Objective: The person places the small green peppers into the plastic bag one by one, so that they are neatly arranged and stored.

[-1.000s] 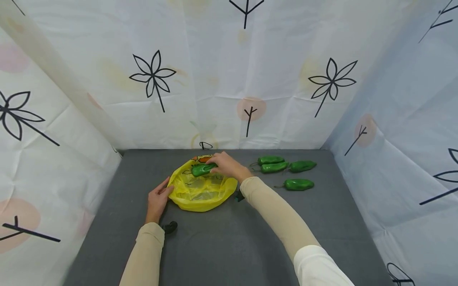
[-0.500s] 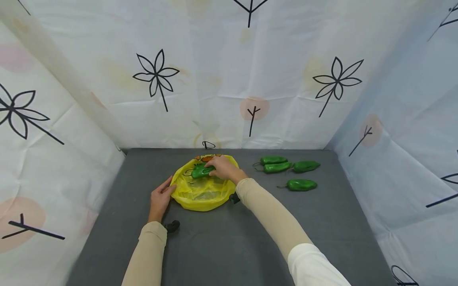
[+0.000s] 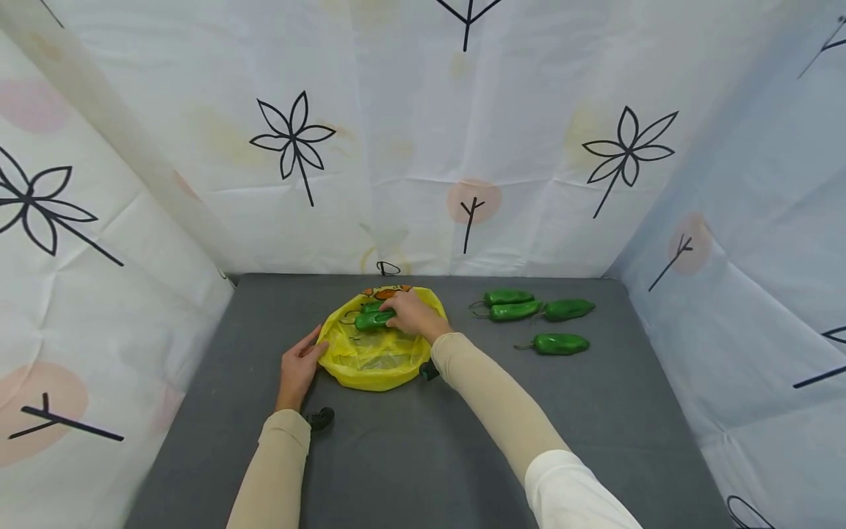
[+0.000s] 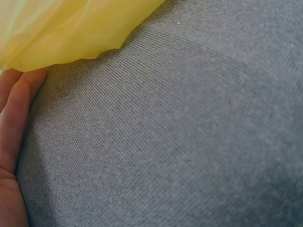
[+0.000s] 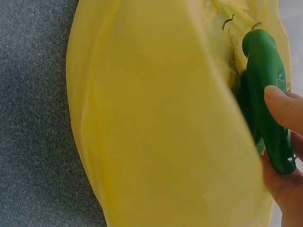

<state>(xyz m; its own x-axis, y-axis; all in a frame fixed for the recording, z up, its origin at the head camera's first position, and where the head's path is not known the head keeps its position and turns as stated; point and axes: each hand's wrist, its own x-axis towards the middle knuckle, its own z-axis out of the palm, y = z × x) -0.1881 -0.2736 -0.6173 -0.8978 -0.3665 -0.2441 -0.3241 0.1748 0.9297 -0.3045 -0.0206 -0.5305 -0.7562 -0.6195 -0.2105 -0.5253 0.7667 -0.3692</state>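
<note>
A yellow plastic bag (image 3: 370, 378) lies on the grey table with its mouth open upward. My left hand (image 3: 299, 369) holds its left rim, with the thumb at the edge; in the left wrist view, fingers (image 4: 16, 116) reach under the yellow film. Inside the bag's mouth, my right hand (image 3: 411, 312) grips a green pepper (image 3: 372, 321) by its right end. The right wrist view shows the thumb across this pepper (image 5: 265, 71), its short stem pointing away. Another green pepper (image 3: 371, 307) shows just behind it in the bag, partly hidden.
Right of the bag, three green peppers lie close together: a rear one (image 3: 508, 296), one in front (image 3: 515, 311) and one beside them (image 3: 569, 309). A separate green pepper (image 3: 560, 344) lies nearer. Patterned white cloth walls (image 3: 423, 147) enclose the grey table (image 3: 410, 470).
My right hand has moved slightly down into the bag with the pepper, and the pepper behind it shows more. My left hand stays at the rim. The head view has shifted a little.
</note>
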